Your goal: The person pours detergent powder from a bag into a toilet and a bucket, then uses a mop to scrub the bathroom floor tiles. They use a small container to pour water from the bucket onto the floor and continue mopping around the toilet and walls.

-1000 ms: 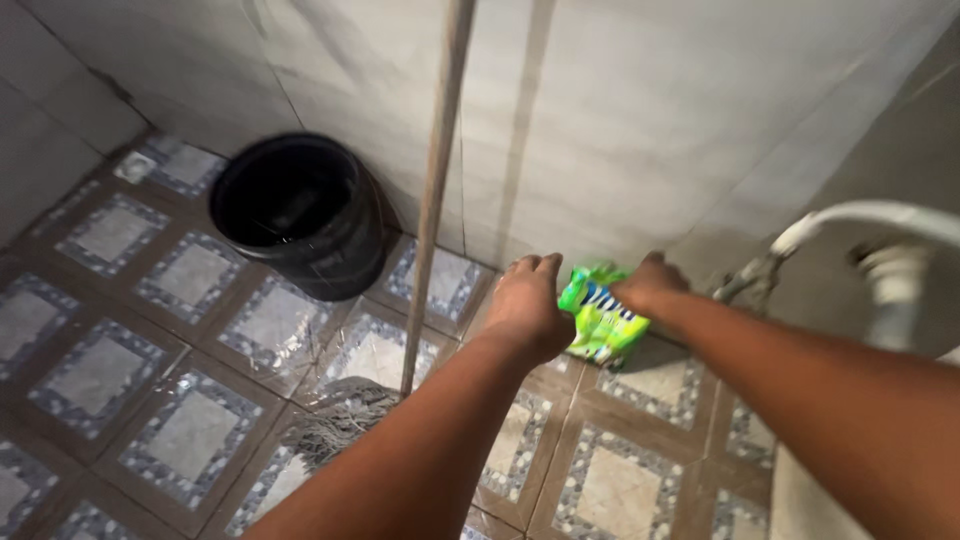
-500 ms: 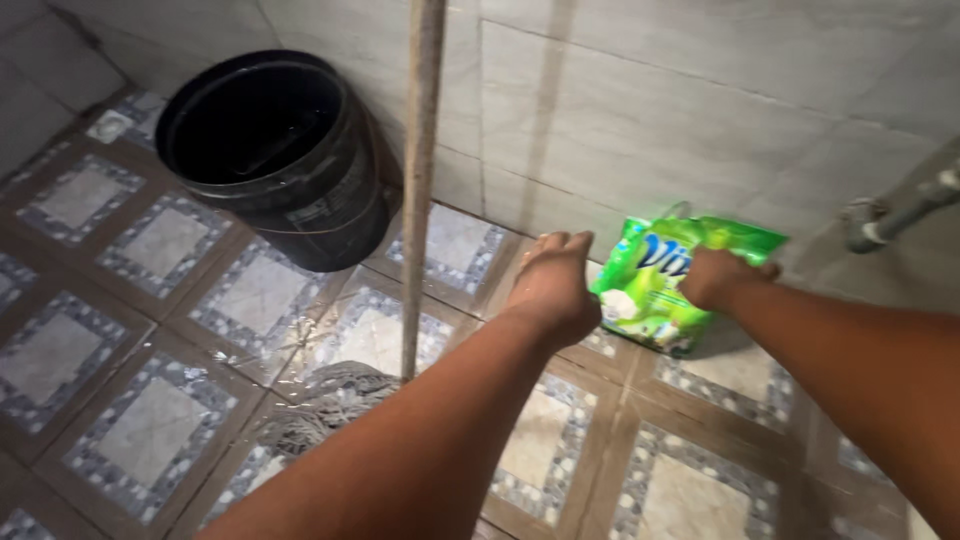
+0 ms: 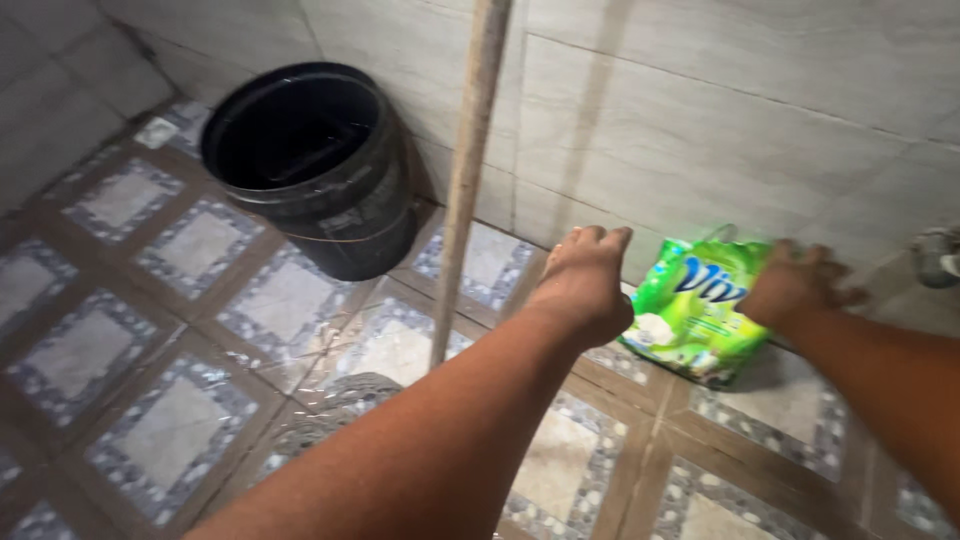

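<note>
Resting against the wall on the floor, a green pouch [image 3: 700, 305], seemingly soft and light, grasped at its top by the right hand [image 3: 795, 285]; left hand [image 3: 585, 280] loosely curled, empty.

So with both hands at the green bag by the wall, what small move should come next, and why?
Probably close the left hand onto the green bag. The right hand already rests on its top edge, while the left hand sits beside it, and the bag stands low on the floor against the wall.
</note>
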